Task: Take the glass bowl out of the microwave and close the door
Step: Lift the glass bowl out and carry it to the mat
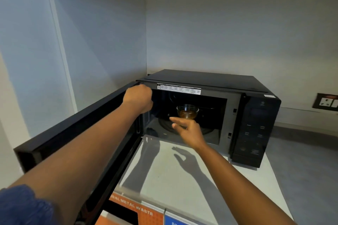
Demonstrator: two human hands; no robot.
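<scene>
A black microwave [259, 115] stands in the wall corner with its door [73, 133] swung wide open to the left. Inside, on the round turntable, sits a small glass bowl [187, 111] holding something brownish. My left hand [139, 97] is curled at the top inner corner of the door near the hinge side, seemingly gripping its edge. My right hand [186, 129] reaches into the cavity mouth with fingers spread, just in front of the bowl and apart from it.
The microwave rests on a pale counter [164, 173] whose front carries orange and blue waste labels [135, 206]. A grey surface extends to the right. A wall socket plate [326, 101] sits on the right wall behind.
</scene>
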